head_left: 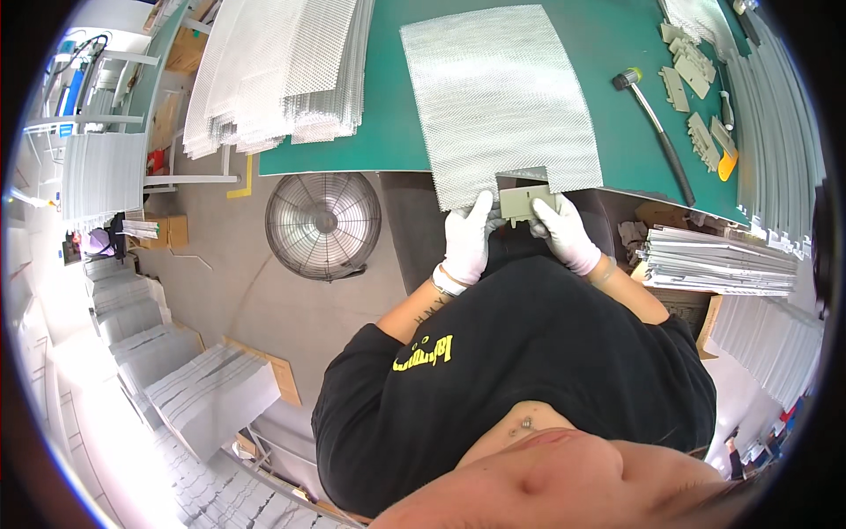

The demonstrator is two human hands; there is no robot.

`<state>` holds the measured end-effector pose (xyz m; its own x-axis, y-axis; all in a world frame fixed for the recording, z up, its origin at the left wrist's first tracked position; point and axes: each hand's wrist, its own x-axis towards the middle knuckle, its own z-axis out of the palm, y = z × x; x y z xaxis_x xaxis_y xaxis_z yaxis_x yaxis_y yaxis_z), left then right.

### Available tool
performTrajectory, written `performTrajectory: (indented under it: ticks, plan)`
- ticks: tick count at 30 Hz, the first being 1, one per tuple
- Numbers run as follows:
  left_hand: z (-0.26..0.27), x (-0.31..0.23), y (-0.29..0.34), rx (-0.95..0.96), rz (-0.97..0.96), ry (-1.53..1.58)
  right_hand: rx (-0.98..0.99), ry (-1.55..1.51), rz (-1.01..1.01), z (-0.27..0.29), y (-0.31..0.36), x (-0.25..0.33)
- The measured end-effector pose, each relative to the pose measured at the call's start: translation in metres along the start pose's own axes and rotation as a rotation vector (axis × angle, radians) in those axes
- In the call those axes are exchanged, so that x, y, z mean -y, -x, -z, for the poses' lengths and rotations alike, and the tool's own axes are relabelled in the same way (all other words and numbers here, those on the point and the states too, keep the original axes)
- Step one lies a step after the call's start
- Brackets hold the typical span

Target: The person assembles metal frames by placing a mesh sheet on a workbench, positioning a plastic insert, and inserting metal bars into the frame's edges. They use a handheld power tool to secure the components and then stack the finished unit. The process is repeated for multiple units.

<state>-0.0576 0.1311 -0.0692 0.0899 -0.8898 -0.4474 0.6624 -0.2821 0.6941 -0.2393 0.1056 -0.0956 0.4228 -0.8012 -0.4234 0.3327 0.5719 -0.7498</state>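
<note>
Pinching a flat, grey-green notched plate (520, 204), the white-gloved right hand (565, 234) sits beside the white-gloved left hand (467, 240), its thumb pressed on a silvery metal-mesh sheet (498, 97). The plate is at the sheet's near-edge cutout; beyond, a black-handled hammer (663, 139) lies on the green tabletop (392, 132).

Mesh sheet (504, 101): rough, shiny metal. Notched plate (516, 202): smooth, matt, plastic-looking. Gloves (465, 245): matt cloth. Bench (397, 97): smooth top.

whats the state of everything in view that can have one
left hand, gloved, pinching mesh sheet edge
right hand, gloved, gripping grey-green plate
mesh sheet, notched, overhanging table
grey-green plate, held
hammer, lying on table
floor fan, cannot tell if running
mesh stack, overhanging table
</note>
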Motion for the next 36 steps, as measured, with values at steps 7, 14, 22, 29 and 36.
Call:
performTrajectory:
  ticks: [7,14,22,29,36]
  plan:
    - [0.009,-0.008,-0.011,-0.006,-0.008,-0.203,0.088,0.590,0.057,0.005,0.047,0.063]
    - [0.002,-0.014,-0.026,-0.076,-0.127,-0.146,-0.610,1.315,0.429,0.053,0.018,0.178]
    - [0.015,-0.020,-0.040,-0.142,0.000,-0.242,-0.931,1.571,0.353,0.127,-0.074,0.331]
    - [0.019,-0.030,-0.040,0.078,-0.019,-0.386,-1.170,1.603,0.164,0.250,-0.180,0.396]
    - [0.054,-0.044,-0.007,0.052,0.222,-0.459,-0.996,1.772,0.152,0.326,-0.176,0.460]
